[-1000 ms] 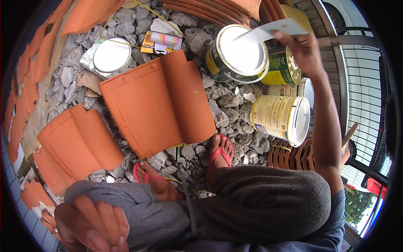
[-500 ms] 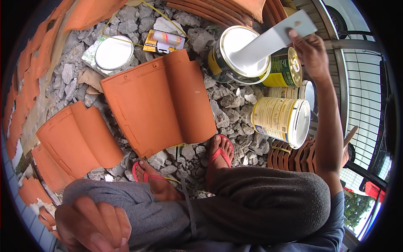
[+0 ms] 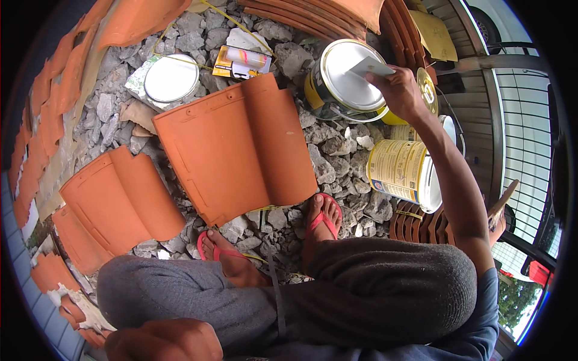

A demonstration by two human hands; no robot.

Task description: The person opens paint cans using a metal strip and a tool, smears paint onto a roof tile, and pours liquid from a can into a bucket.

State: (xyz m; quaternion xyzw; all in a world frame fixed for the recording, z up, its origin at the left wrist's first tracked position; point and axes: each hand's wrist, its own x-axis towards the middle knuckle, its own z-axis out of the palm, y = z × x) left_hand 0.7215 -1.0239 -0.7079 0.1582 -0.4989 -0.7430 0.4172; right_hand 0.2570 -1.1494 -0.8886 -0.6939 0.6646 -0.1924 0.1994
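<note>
My right hand (image 3: 400,91) is closed on a flat pale grey strip (image 3: 368,66), held over the lid of a large white-lidded paint bucket (image 3: 342,87). Whether the strip touches the lid I cannot tell. At the bottom left, by my knee, my left hand (image 3: 165,340) is curled closed; its inner side is hidden. Before me an orange roof tile (image 3: 232,150) lies on the rubble. Beside my right forearm, a cream-labelled bucket (image 3: 394,170) lies on its side. A green and yellow tin (image 3: 426,90) is partly hidden behind my right hand.
A round white lid (image 3: 171,78) and a yellow-carded paint roller pack (image 3: 242,61) lie on the broken stones at the back. Smaller tiles (image 3: 123,201) lie left. Stacked tiles (image 3: 415,225) stand right, near a metal fence (image 3: 524,126). My feet rest in red flip-flops (image 3: 325,219).
My right hand has moved left and down, bringing the strip nearer the bucket lid, and the strip now looks shorter. My left hand has dropped lower and shifted right.
</note>
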